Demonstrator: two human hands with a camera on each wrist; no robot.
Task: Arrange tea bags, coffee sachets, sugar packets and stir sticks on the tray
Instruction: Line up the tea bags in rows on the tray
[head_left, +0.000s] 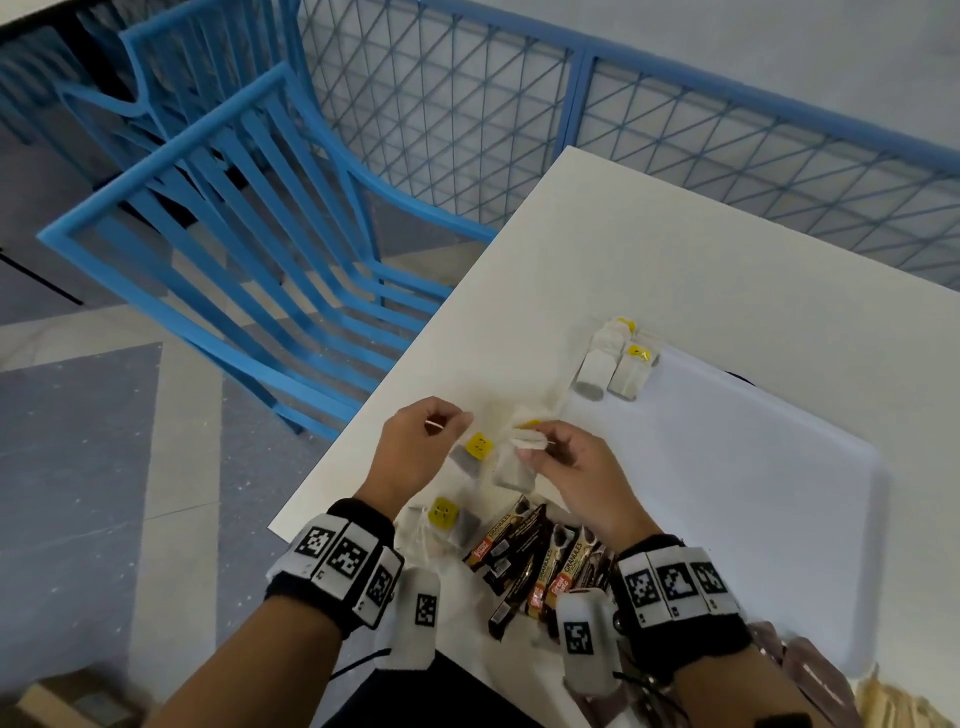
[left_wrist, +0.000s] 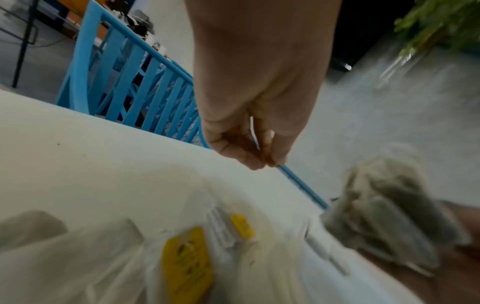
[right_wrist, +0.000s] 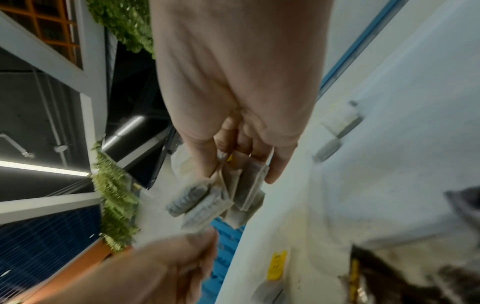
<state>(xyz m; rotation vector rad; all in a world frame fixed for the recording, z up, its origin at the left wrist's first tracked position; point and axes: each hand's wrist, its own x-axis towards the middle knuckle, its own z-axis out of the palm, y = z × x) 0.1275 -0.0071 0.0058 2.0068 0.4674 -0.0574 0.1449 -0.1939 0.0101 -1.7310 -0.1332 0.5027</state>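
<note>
**Tea bags half sorted, a bunch in hand**

White tabletop (head_left: 675, 270) fills my head view, with blue chairs (head_left: 234, 249) and a blue mesh railing (head_left: 675, 119) beyond its far edge. I take the pale tray (head_left: 753, 493) as my landmark. At its far left corner some tea bags (head_left: 613, 364) with yellow tags already sit side by side, so I judge the tea-bag step under way and not finished.

Just left of the tray, my right hand (head_left: 571, 467) pinches a small bunch of tea bags (right_wrist: 228, 195) between thumb and curled fingers, held above the table. My left hand (head_left: 415, 447) is beside it, thumb and forefinger pressed together on something thin and white (a string, I think, though the blur leaves me unsure). More loose tea bags (head_left: 452, 519) lie on the table left of the tray, and the brown coffee sachets (head_left: 540, 561) are heaped at its near left edge. What look like stir sticks (head_left: 893, 701) show at the tray's near right.

My next move, as I judge it, calls for freeing the tangled strings, then carrying the bunch over to the tray and setting it down next to the placed ones.
</note>
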